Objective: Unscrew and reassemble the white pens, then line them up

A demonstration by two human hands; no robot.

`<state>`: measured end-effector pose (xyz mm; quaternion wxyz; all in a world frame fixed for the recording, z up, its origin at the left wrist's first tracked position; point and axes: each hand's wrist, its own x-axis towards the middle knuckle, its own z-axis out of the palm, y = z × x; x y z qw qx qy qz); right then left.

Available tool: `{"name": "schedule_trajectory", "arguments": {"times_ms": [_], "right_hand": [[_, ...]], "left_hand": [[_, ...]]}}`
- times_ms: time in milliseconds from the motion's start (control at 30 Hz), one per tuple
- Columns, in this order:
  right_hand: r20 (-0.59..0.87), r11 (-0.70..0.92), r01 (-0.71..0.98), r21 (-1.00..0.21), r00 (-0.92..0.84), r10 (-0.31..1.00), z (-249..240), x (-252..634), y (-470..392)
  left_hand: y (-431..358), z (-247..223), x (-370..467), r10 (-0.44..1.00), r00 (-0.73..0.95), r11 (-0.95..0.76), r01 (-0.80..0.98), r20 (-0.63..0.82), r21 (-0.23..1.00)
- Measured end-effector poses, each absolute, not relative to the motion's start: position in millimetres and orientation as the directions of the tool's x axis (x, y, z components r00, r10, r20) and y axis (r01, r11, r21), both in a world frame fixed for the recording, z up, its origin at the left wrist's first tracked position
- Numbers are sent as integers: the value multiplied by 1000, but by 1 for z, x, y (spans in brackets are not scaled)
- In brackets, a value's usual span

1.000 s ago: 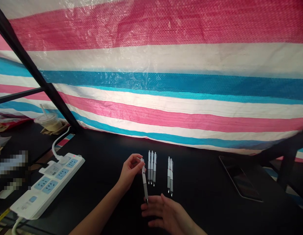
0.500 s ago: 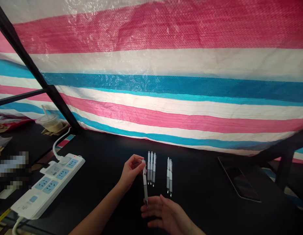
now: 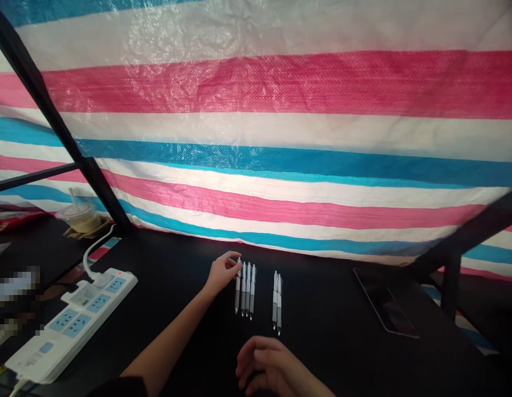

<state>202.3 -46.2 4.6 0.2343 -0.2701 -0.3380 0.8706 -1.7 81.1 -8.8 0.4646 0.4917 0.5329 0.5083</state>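
My left hand (image 3: 224, 274) pinches the top end of a white and grey click pen (image 3: 238, 289), which lies at the left end of a row. Close beside it on the right are three like pens (image 3: 248, 289), lined up side by side with their tips toward me. A pair of the same pens (image 3: 277, 303) lies apart, further right. Nearer to me, my right hand (image 3: 266, 364) hovers below the pens with fingers loosely curled and apart, holding nothing.
A white power strip (image 3: 74, 325) with a plugged-in cord lies at the left. Behind it stands a plastic cup with a straw (image 3: 80, 216). A dark phone (image 3: 386, 303) rests at the right. A striped plastic sheet (image 3: 256, 187) hangs behind the black table (image 3: 177, 253).
The pen in my left hand has come down from a tilted position beside the row to lie in line with it. My right hand has moved off its tip, fingers curling more.
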Motion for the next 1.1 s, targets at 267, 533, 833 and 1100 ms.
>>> {"name": "schedule_trajectory", "arguments": {"times_ms": [267,533,833,1100], "right_hand": [[-318,-501,-77,-862,-687,653,5,200,-49],[16,136,779,-612,-160,987,11,219,-31],[9,-31,873,-487,41,999,-10,219,-26],[28,-36,894,-447,54,998,-17,215,-26]], "left_hand": [[67,-22,2,981,-176,-49,210,87,976],[19,-9,-4,997,-55,-32,246,46,969],[-15,0,22,962,-35,-253,251,270,934],[-34,0,37,891,252,-441,287,377,850]]}}
